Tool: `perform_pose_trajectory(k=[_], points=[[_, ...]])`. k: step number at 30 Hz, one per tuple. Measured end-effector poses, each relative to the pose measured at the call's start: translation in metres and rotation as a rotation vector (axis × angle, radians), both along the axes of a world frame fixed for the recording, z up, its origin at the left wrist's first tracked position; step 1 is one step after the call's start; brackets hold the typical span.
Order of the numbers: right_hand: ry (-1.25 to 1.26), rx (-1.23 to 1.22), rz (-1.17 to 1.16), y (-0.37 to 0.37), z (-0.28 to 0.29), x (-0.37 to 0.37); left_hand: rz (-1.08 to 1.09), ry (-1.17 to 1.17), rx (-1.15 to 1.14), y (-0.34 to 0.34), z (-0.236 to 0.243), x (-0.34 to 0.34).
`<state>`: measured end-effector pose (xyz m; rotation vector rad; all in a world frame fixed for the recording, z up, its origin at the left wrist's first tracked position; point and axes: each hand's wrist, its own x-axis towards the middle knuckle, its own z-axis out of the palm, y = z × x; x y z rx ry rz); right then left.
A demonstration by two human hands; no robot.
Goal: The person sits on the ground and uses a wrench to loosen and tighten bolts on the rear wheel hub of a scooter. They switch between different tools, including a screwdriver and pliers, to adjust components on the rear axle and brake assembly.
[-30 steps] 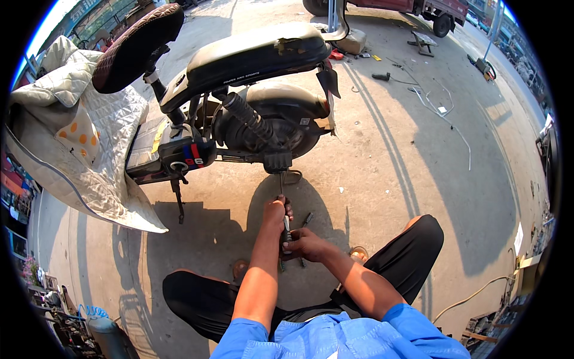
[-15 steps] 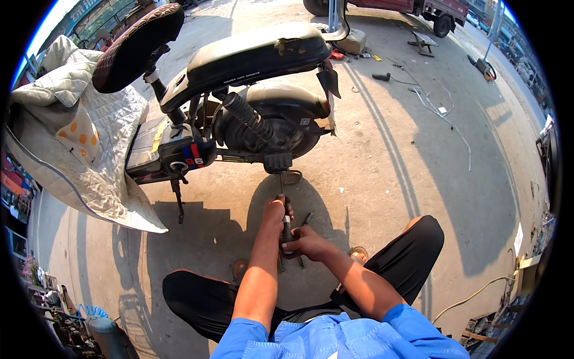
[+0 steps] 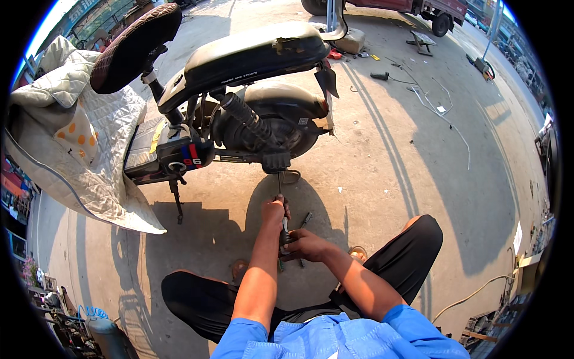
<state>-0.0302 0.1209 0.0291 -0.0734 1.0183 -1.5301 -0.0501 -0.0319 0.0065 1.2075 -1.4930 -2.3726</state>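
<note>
A screwdriver (image 3: 284, 236) with a long thin metal shaft and a thick dark handle is between my two hands. My left hand (image 3: 274, 210) is closed round its front part, where the shaft meets the handle. Around the rear of the handle are the fingers of my right hand (image 3: 304, 246). The shaft reaches up to a black block (image 3: 276, 161) beside the rear wheel of an electric scooter (image 3: 257, 57); its tip is hidden there. On the ground just beyond my right hand lies another slim dark tool (image 3: 307, 219), partly covered by the hand.
A quilted cover (image 3: 113, 173) drapes over the scooter's front at left, near its kickstand (image 3: 177, 203). Wire pieces (image 3: 439, 113) and a dark hand tool (image 3: 379, 76) lie on the concrete at right. A red truck (image 3: 412, 7) stands far behind; a hose (image 3: 472, 294) runs at lower right.
My right hand has shifted slightly left and its fingers have turned on the handle. The left hand stays on the screwdriver. The view has moved a little.
</note>
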Motion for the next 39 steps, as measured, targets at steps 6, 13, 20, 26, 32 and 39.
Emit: perform_pose_trajectory(k=[6, 13, 20, 26, 32, 39], points=[[0.571, 0.291, 0.117, -0.008, 0.025, 0.006, 0.008, 0.047, 0.012, -0.003, 0.000, 0.003], [0.303, 0.173, 0.045, -0.003, 0.029, 0.003, -0.029, 0.047, 0.089, -0.003, 0.002, 0.004], [0.330, 0.171, -0.036, -0.007, 0.022, 0.008, 0.019, 0.093, 0.099, -0.003, -0.004, 0.003], [0.621, 0.323, 0.099, -0.009, 0.025, 0.006, -0.024, 0.083, 0.062, -0.005, -0.002, 0.007], [0.102, 0.032, -0.046, -0.014, 0.008, -0.018, -0.051, 0.000, -0.126, -0.011, 0.005, 0.016], [0.137, 0.106, -0.270, -0.027, -0.002, -0.016, 0.221, -0.243, -0.643, 0.036, 0.010, 0.064]])
